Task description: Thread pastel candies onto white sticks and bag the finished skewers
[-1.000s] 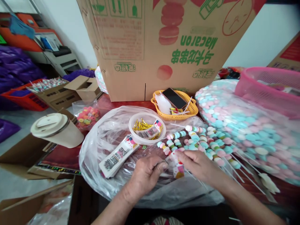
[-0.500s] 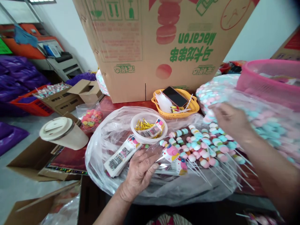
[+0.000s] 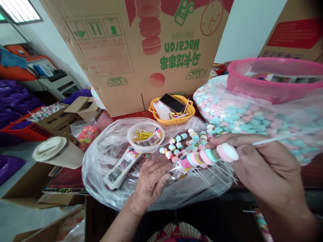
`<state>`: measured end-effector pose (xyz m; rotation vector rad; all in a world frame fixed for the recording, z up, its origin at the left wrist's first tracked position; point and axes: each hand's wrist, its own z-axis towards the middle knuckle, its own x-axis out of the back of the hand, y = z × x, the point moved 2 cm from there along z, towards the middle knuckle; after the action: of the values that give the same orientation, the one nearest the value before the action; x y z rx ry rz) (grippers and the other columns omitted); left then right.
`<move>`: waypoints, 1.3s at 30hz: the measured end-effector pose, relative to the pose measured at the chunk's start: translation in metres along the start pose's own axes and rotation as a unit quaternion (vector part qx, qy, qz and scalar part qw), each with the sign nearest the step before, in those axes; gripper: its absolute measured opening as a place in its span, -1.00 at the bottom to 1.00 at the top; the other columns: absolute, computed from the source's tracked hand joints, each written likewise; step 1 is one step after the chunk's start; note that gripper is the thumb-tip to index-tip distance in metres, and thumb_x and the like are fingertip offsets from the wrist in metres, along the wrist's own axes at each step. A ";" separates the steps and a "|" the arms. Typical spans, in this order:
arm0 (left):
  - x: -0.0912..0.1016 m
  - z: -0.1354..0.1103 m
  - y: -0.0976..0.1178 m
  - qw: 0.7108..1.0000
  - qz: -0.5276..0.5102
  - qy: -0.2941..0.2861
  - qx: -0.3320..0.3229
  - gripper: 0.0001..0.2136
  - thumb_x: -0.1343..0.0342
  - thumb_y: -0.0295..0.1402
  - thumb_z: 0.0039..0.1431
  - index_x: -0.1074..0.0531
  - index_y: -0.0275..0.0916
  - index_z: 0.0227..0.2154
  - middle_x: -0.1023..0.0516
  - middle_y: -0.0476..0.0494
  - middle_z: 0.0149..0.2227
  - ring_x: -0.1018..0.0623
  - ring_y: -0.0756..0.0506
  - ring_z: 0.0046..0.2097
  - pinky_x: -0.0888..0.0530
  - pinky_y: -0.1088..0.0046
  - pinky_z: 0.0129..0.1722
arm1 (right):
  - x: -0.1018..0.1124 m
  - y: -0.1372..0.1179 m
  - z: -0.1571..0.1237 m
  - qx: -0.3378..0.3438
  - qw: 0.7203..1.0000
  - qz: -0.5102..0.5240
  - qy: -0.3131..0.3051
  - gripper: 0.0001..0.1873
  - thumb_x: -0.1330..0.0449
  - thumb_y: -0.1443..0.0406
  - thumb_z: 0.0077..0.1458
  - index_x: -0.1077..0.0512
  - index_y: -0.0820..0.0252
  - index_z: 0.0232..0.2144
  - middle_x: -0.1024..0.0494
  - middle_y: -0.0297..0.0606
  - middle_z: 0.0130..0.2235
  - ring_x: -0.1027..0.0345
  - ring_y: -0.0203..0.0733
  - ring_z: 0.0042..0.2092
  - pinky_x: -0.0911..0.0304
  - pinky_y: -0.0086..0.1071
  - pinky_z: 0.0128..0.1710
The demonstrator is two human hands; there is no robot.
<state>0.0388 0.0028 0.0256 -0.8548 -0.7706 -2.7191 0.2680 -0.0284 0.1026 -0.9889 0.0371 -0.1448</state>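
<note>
My right hand (image 3: 264, 164) is closed on a marshmallow skewer (image 3: 214, 155) of pink, blue and green discs, its white stick running back to the right. The candy end points left into a small clear printed bag (image 3: 183, 165) that my left hand (image 3: 151, 179) pinches by its edge. Both hands hover over a crumpled clear plastic sheet (image 3: 106, 158). Just behind them lies a pile of more marshmallow skewers (image 3: 188, 143). A stack of printed bags (image 3: 121, 168) rests left of my left hand.
A white bowl (image 3: 145, 136) holds gold twist ties. Behind it stand a yellow basket (image 3: 174, 116) with a phone, a large cardboard box (image 3: 141, 57), a big bag of loose marshmallows (image 3: 242, 111) and a pink basket (image 3: 272, 79). A lidded cup (image 3: 57, 153) lies at left.
My right hand reached out to the skewer pile, took one skewer and brought it back to the bag's mouth. My left hand stayed on the bag. The view shifted right.
</note>
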 end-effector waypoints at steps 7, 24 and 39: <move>-0.002 -0.002 0.008 1.000 0.021 -0.003 -0.008 -0.80 0.01 -0.41 0.23 -0.41 -0.21 -0.12 -0.62 -0.12 -0.31 -0.55 -0.04 -0.34 -0.41 0.39 -0.26 | 0.002 0.007 0.005 -0.032 0.995 0.079 0.050 -0.81 -0.08 0.30 0.20 -0.50 0.00 -0.33 -0.56 -0.29 -0.27 -0.43 -0.11 -0.20 -0.37 -0.18 -0.22; -0.004 -0.002 0.011 0.994 -0.052 -0.004 0.093 -0.80 0.05 -0.37 0.26 -0.48 -0.22 -0.21 -0.60 -0.10 -0.40 -0.55 -0.05 -0.35 -0.43 0.42 -0.28 | 0.008 0.006 -0.007 0.056 0.997 0.016 0.053 -0.81 -0.10 0.30 0.17 -0.51 0.03 -0.26 -0.57 -0.22 -0.27 -0.45 -0.02 -0.21 -0.36 -0.06 -0.20; -0.019 -0.005 0.009 0.977 -0.108 -0.109 0.149 -0.82 0.03 -0.40 0.25 -0.49 -0.21 -0.26 -0.56 -0.04 -0.42 -0.52 0.00 -0.36 -0.38 0.50 -0.30 | -0.008 0.042 -0.015 -0.175 0.980 0.096 0.024 -0.82 -0.12 0.23 0.18 -0.50 0.13 -0.37 -0.55 -0.27 -0.33 -0.44 -0.21 -0.28 -0.38 -0.31 -0.28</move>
<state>0.0551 -0.0069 0.0144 -1.0603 -1.3497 -2.6129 0.2632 -0.0172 0.0584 -1.3259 0.2078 0.0169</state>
